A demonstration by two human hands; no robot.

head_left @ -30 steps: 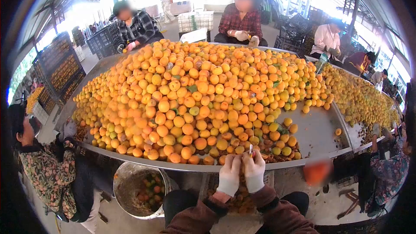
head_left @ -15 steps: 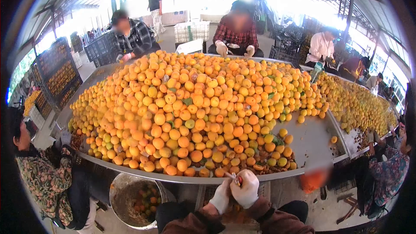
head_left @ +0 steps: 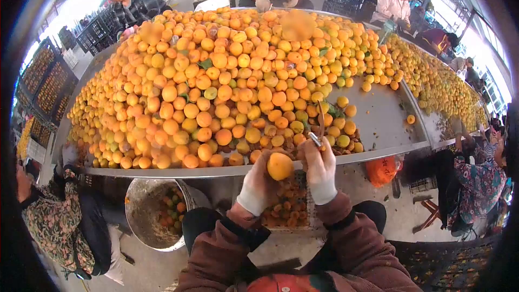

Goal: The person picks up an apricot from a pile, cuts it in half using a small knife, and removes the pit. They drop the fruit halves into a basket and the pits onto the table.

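In my gloved left hand [head_left: 255, 185] is a whole orange apricot [head_left: 280, 166], held just in front of the metal table's near edge. My right hand [head_left: 319, 168], also gloved, grips a small knife [head_left: 315, 140] with a shiny metal part and a thin blade pointing up toward the pile. The two hands are apart, with the knife clear of the fruit. Beyond them a large heap of apricots [head_left: 216, 92] covers the table [head_left: 386, 121]. Below my hands, a crate [head_left: 286, 205] holds apricot pieces.
A white bucket [head_left: 141, 213] with discarded-looking fruit stands left of my knees. A red bag [head_left: 381, 171] hangs under the table edge at right. Several people sit around the tables. A dark crate [head_left: 454, 265] lies at lower right, and stacked crates [head_left: 46, 84] stand at left.
My hands have separated from their closed position together. A whole apricot now shows in the left one, and the knife in the right points upward. My view has tilted down.
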